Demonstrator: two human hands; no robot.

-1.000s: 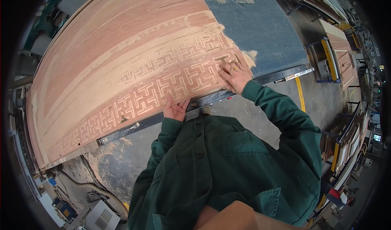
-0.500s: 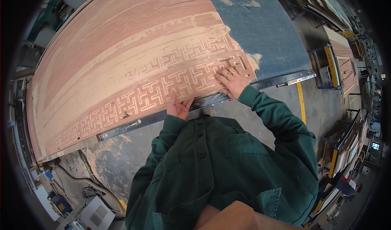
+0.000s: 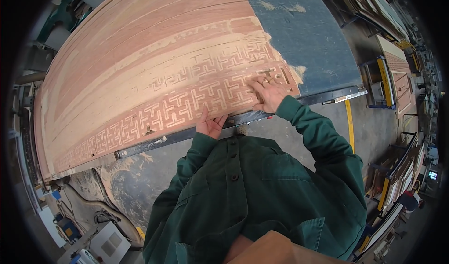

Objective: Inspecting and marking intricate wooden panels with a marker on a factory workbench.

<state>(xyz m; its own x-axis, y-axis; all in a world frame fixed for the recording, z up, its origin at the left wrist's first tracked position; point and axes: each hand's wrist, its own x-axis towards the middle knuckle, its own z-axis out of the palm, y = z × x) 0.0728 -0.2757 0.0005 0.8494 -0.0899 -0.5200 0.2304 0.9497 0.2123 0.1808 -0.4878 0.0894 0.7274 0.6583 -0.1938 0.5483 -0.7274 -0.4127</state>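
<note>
A reddish wooden panel [image 3: 154, 44] with a carved lattice pattern along its near side lies across the bench, pale sawdust filling many grooves. My left hand [image 3: 211, 125] is turned palm up at the near edge, thumb on the carved border and fingers against the edge. Farther right, my right hand [image 3: 270, 95] lies over the carved border near the panel's right end. Its fingers bend onto the pattern, close to some cut-through slots, while the thumb rests at the edge. Both hands grip the panel's rim; whatever is under the right palm is hidden.
A blue-grey bench surface [image 3: 299, 34] with sawdust patches shows beyond the panel's right end. A dark metal rail [image 3: 180, 135] runs along the near side. Racks of panels [image 3: 388, 81] stand to the right. Hoses and a grey box [image 3: 110, 246] occupy the floor at lower left.
The view has shifted slightly, so the panel appears a little farther right. My right fingers have straightened slightly on the carving; my left hand keeps its place at the edge.
</note>
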